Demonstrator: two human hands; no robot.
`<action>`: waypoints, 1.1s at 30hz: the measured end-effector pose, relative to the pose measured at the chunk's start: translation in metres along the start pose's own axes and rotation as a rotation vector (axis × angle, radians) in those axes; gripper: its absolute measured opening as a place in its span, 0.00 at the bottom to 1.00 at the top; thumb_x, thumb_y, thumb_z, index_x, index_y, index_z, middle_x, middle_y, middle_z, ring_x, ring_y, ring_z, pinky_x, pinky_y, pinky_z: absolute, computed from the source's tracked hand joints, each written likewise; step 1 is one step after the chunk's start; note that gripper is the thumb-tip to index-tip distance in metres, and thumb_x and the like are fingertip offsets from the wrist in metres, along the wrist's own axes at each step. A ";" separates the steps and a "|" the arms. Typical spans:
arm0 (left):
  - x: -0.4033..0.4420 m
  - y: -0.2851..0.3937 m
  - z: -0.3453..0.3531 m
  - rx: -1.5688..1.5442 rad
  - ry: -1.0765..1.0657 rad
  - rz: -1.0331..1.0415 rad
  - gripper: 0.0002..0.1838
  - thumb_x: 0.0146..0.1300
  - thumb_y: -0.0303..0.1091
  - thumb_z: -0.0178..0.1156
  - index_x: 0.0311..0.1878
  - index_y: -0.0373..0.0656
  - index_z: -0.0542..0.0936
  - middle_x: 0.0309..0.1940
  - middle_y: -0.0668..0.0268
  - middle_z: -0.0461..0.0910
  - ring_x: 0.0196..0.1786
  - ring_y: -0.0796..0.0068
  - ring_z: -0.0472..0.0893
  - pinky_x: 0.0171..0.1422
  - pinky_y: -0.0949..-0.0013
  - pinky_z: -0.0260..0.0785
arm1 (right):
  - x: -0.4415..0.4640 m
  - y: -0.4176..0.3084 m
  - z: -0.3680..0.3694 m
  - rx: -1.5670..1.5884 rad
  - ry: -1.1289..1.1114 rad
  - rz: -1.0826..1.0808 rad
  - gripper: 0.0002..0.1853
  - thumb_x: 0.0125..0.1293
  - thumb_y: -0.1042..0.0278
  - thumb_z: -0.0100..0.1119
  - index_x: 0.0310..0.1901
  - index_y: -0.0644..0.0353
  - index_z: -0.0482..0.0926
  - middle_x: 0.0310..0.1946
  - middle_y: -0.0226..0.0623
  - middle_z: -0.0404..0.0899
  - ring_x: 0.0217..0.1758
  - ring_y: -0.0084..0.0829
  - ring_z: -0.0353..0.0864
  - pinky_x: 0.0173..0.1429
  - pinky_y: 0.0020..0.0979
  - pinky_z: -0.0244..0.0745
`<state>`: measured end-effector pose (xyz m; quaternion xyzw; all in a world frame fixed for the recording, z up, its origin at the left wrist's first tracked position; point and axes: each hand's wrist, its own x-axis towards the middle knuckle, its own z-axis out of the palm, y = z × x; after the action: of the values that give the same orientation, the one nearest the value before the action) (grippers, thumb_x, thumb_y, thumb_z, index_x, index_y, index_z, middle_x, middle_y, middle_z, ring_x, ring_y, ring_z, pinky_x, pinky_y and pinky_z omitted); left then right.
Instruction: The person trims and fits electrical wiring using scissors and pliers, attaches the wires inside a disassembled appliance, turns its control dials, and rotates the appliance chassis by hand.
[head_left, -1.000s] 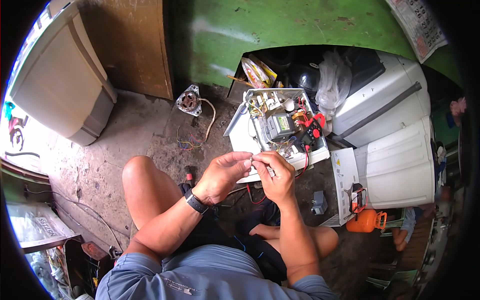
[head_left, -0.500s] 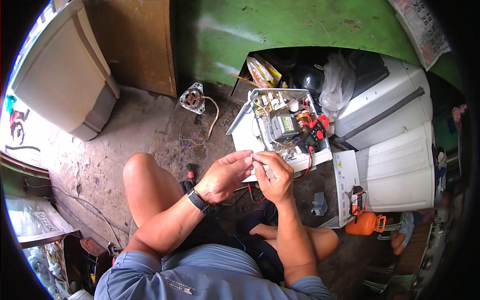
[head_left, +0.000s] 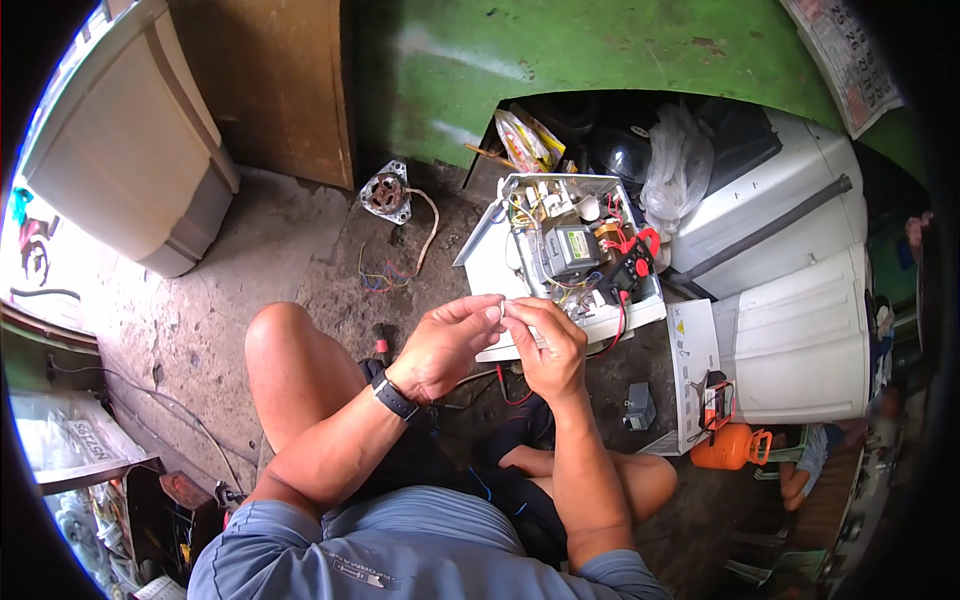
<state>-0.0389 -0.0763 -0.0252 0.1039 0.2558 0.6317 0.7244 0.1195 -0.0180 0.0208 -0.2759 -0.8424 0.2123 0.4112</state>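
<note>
My left hand (head_left: 447, 345) and my right hand (head_left: 547, 343) meet fingertip to fingertip over the near edge of an opened appliance (head_left: 632, 325). Between the pinched fingers is a tiny pale piece (head_left: 503, 309), mostly covered, its kind too small to make out. Inside the white metal housing sit a grey boxy part with a label (head_left: 571, 250), a copper-coloured transformer (head_left: 607, 236) and many wires. A red and black clamp meter (head_left: 634, 266) lies on the housing's right side, its red lead running down to the floor.
A motor with loose wires (head_left: 386, 194) lies on the concrete floor. A small grey box (head_left: 639, 407) and an orange gas canister (head_left: 732, 447) are to the right, by white panels (head_left: 795, 335). A screwdriver with a red handle (head_left: 381, 346) is near my left knee. Another person's arm (head_left: 797, 485) shows far right.
My fingers have shifted slightly around the tiny piece, with the right hand a little further left. The clamp meter and the appliance stay in place.
</note>
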 end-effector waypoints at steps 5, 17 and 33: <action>0.000 0.002 -0.001 0.025 0.013 -0.021 0.12 0.73 0.28 0.62 0.56 0.37 0.83 0.49 0.64 0.86 0.50 0.75 0.85 0.57 0.71 0.79 | -0.003 0.008 0.004 0.079 0.026 0.026 0.08 0.65 0.80 0.68 0.45 0.65 0.84 0.40 0.44 0.87 0.43 0.40 0.89 0.45 0.34 0.83; 0.005 -0.002 -0.008 0.148 -0.013 0.049 0.11 0.71 0.28 0.64 0.55 0.37 0.84 0.48 0.63 0.87 0.50 0.74 0.85 0.58 0.69 0.79 | -0.003 0.011 0.002 0.119 0.008 0.054 0.09 0.62 0.81 0.70 0.44 0.64 0.84 0.39 0.43 0.87 0.43 0.38 0.89 0.45 0.33 0.83; 0.121 -0.036 -0.035 0.467 0.334 0.536 0.10 0.69 0.28 0.66 0.50 0.34 0.86 0.40 0.67 0.88 0.40 0.81 0.84 0.47 0.75 0.76 | -0.003 0.010 0.000 -0.101 0.004 0.010 0.10 0.62 0.83 0.66 0.46 0.67 0.84 0.43 0.45 0.86 0.45 0.41 0.88 0.49 0.35 0.82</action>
<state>-0.0164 0.0284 -0.1008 0.2247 0.4710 0.7316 0.4387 0.1235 -0.0126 0.0133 -0.3010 -0.8497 0.1710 0.3976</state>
